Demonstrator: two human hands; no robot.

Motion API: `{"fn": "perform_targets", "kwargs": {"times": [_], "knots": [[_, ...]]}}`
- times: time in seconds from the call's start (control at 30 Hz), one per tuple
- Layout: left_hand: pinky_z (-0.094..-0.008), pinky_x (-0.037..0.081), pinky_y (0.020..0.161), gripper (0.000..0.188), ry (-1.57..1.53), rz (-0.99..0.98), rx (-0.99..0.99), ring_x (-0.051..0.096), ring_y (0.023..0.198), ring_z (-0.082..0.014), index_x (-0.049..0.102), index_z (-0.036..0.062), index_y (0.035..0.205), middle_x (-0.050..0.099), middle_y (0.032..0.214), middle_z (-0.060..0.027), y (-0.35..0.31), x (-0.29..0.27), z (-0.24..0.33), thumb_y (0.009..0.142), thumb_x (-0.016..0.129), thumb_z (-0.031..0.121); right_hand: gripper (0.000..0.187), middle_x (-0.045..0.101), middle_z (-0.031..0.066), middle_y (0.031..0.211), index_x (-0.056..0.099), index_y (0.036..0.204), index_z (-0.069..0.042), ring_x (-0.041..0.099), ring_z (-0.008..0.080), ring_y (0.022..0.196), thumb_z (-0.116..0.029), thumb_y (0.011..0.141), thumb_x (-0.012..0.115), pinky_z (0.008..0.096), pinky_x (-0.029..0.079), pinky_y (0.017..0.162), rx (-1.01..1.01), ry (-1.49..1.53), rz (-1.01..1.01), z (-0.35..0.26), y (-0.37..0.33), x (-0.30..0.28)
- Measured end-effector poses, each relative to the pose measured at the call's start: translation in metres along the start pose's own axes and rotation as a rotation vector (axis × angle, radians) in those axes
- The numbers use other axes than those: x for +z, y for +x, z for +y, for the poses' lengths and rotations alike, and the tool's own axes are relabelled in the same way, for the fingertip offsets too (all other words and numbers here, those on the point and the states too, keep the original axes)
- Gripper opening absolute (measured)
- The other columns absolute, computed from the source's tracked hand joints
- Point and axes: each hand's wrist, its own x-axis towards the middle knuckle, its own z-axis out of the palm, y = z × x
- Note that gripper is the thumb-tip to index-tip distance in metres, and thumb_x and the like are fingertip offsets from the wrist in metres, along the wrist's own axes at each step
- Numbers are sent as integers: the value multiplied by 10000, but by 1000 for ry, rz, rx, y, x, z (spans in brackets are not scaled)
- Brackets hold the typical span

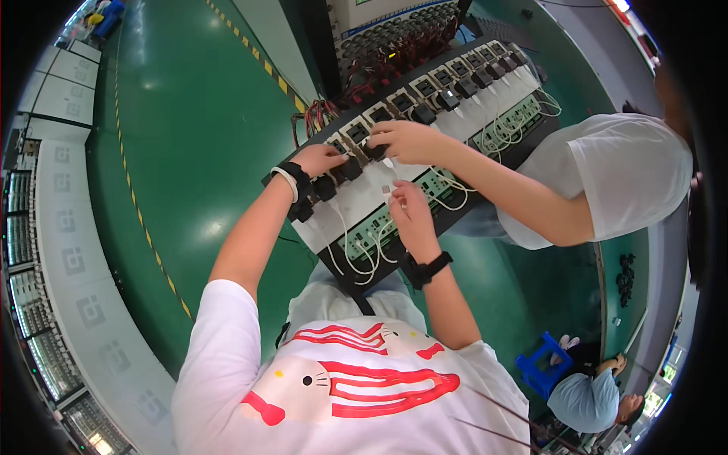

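My left hand (317, 161) is at the near end of a row of sockets, its fingers closed on a black power adapter (349, 168) in the row. Lower and to its right, my right hand (413, 214) pinches a white USB plug (387, 190) with its metal end pointing up, over the white strip (360, 200). Another person's hand (402, 142) reaches in from the right onto the adjacent black adapter (375, 152). Below my left hand, a black adapter (325, 187) has a white cable (341, 220) running from it. White cables loop over a green circuit board (369, 241).
Another green board (508, 125) with white cables lies farther along the rack. Red and black wires (322, 114) bundle behind the sockets. The co-worker (607, 178) stands at right. A person in light blue (584, 402) is near a blue stool (544, 365). White cabinets (72, 250) line the left.
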Motion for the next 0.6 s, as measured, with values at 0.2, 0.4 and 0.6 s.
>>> {"fn": "perform_targets", "kwargs": {"times": [0.2, 0.4, 0.6], "knots": [[-386, 449, 882, 501, 60, 31, 81, 588, 1015, -340, 615, 31, 1133, 622, 1089, -199, 6, 7, 11, 815, 612, 417, 224, 652, 79, 884, 487, 1114, -9, 494, 94, 607, -67, 899, 516, 205, 394, 559, 669, 613, -225, 41, 12, 43], [-392, 453, 872, 454, 88, 32, 40, 596, 984, -340, 641, 24, 1091, 635, 1053, -197, 4, 5, 18, 794, 643, 367, 288, 664, 83, 905, 590, 1058, 49, 603, 115, 762, -9, 783, 655, 232, 475, 675, 602, 340, -44, 62, 16, 65], [-387, 453, 873, 453, 42, 79, 32, 596, 983, -339, 635, 16, 1093, 632, 1054, -202, 2, 6, 19, 782, 660, 345, 254, 650, 68, 877, 609, 1013, 54, 606, 114, 769, 2, 772, 672, 225, 481, 697, 594, 381, 36, 62, 15, 76]]}}
